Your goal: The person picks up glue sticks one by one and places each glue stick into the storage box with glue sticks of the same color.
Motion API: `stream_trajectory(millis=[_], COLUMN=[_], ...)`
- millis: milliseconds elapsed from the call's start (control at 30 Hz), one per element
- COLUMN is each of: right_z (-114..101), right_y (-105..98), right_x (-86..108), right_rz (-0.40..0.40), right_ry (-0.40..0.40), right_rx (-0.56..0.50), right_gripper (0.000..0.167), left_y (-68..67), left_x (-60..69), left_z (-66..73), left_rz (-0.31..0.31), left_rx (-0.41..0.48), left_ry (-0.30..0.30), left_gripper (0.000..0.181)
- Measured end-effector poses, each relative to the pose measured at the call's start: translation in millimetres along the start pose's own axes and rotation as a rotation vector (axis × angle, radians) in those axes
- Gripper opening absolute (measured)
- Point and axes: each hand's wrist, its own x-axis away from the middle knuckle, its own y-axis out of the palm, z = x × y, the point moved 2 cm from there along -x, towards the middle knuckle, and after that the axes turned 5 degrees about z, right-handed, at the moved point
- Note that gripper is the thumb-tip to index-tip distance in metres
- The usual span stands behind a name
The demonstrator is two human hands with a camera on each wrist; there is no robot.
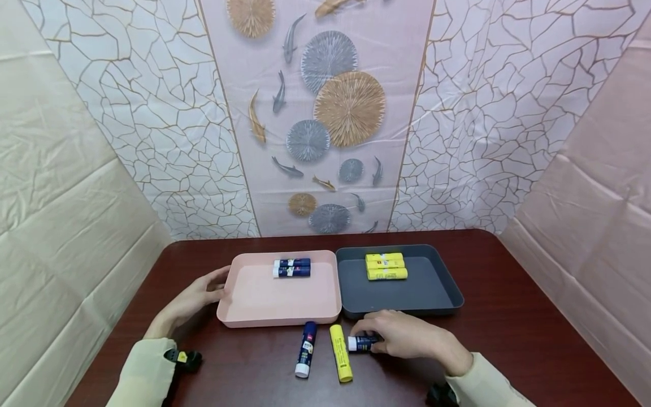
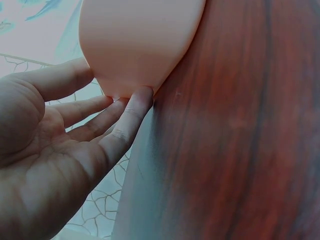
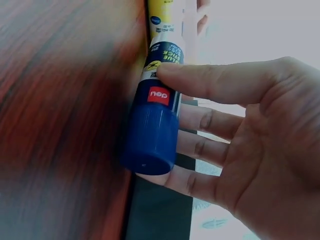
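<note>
My right hand (image 1: 402, 333) pinches a dark blue glue stick (image 3: 155, 95) with a white end, thumb on one side and fingers on the other. It is low over the table, just in front of the grey tray (image 1: 452, 299). My left hand (image 1: 190, 299) touches the left end of the pink tray (image 1: 254, 314) with extended fingers and thumb. In front of the trays, a yellow glue stick (image 1: 341, 353) and another blue glue stick (image 1: 306, 350) lie on the table. Two blue glue sticks (image 1: 292, 267) lie in the pink tray, three yellow glue sticks (image 1: 386, 266) in the grey one.
The two trays stand side by side on a dark red wooden table (image 1: 244, 362). Behind it hangs a patterned cloth (image 1: 325, 169), and plain cloth walls (image 1: 585, 215) close off both sides.
</note>
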Motion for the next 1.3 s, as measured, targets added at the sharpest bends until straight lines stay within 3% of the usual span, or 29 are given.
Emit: stream_trajectory(millis=[600,1300], right_z=[-4,-14], right_y=[-9,-23], right_x=[-0.5,-11.2], right_rz=[0.191,0.223], right_ry=[-0.051,-0.112], right_rx=[-0.016,-0.041], right_gripper=[0.038,0.041], left_y=[0.9,-1.4], left_x=[-2.1,-0.4], left_z=[0.5,-1.5], left_rz=[-0.001,-0.004], left_rx=[-0.010,0.007], left_ry=[0.013,0.013], left_gripper=[0.074,0.074])
